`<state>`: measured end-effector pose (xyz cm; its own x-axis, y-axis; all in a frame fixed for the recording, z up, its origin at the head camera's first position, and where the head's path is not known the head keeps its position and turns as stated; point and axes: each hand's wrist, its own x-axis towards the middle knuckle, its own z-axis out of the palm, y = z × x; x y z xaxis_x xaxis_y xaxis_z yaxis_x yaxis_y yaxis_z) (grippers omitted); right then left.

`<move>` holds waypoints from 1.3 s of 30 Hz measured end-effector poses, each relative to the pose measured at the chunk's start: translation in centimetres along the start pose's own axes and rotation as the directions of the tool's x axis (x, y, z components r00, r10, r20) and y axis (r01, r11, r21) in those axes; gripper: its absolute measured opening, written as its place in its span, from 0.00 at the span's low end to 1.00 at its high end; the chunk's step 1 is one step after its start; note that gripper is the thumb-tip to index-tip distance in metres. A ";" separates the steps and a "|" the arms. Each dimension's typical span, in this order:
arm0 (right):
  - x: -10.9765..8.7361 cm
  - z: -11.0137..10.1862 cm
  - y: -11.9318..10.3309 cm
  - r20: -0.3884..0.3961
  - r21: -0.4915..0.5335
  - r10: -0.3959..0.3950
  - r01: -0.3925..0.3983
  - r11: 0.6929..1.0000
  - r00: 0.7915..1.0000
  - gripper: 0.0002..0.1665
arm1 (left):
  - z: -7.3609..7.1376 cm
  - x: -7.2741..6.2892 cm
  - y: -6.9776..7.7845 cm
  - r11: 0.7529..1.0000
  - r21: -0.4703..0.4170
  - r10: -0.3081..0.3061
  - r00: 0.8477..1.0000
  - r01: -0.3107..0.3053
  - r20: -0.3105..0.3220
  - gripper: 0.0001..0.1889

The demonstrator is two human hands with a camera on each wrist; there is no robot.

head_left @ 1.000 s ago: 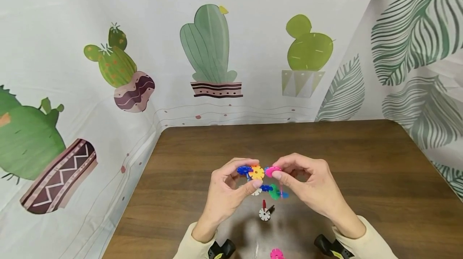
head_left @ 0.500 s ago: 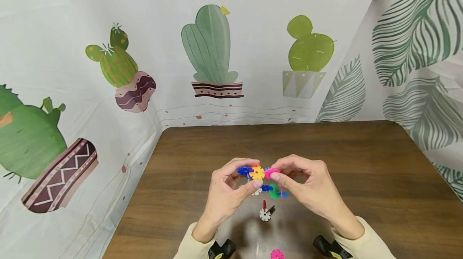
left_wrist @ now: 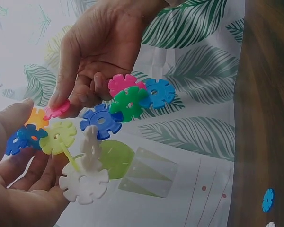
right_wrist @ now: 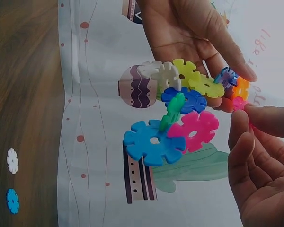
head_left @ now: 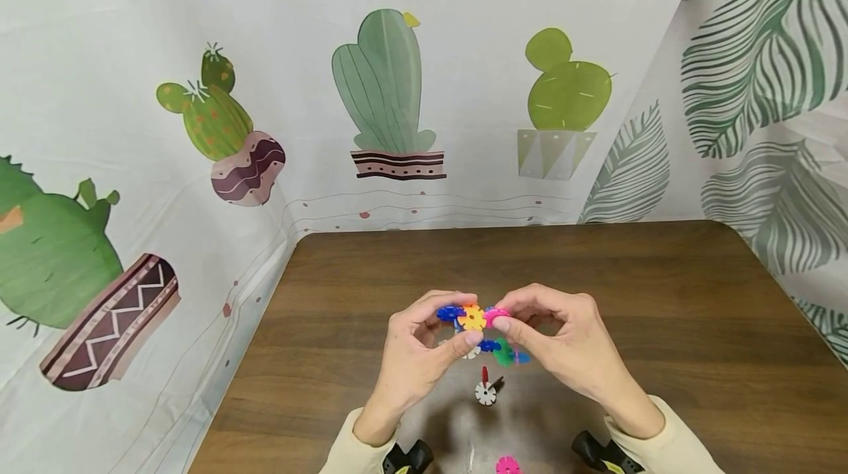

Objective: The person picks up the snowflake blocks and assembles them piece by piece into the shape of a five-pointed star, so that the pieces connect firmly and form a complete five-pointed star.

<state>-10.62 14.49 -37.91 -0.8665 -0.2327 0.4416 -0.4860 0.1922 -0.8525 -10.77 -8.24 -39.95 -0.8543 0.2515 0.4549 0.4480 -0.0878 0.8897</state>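
A cluster of colourful plastic snowflake discs (head_left: pixel 478 330) is being pinched by the left hand (head_left: pixel 414 356) while a small pink plastic disc (head_left: pixel 497 314) is being pressed on by the right hand (head_left: pixel 563 345); misaligned slots could be popping joints apart.

Glossy plastic discs (head_left: pixel 472 317), wood-grain table (head_left: pixel 662 297)

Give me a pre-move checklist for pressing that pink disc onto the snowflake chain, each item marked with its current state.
1. Left hand grips the snowflake chain at its orange disc end: ok.
2. Right hand pinches the pink disc between thumb and forefinger: ok.
3. Pink disc touches the orange disc: ok.
4. Slots lined up between the two: cannot tell, fingers hide the joint.
5. Hanging end of the chain held above the table: ok.
6. Spare white disc on the table lies apart from both hands: ok.
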 end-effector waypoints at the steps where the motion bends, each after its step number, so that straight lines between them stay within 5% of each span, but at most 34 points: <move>1: 0.0 0.0 0.0 0.001 0.000 -0.001 0.001 1.000 1.000 0.17 | 0.0 0.0 0.0 1.000 0.000 -0.002 1.000 0.002 -0.002 0.20; 19: 0.0 0.1 0.1 -0.001 0.062 -0.002 0.002 0.998 1.000 0.15 | 0.6 0.0 -0.3 0.995 -0.055 0.078 0.996 -0.080 -0.037 0.19; 39: 0.1 -0.6 0.4 0.057 0.104 -0.006 0.000 0.995 0.998 0.12 | 0.7 0.0 -1.0 0.996 -0.089 0.014 1.000 -0.013 0.012 0.18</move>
<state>-10.94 15.13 -38.04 -0.8555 -0.2883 0.4302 -0.4719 0.0917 -0.8769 -11.01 -7.53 -40.84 -0.8445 0.2621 0.4670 0.4337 -0.1769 0.8835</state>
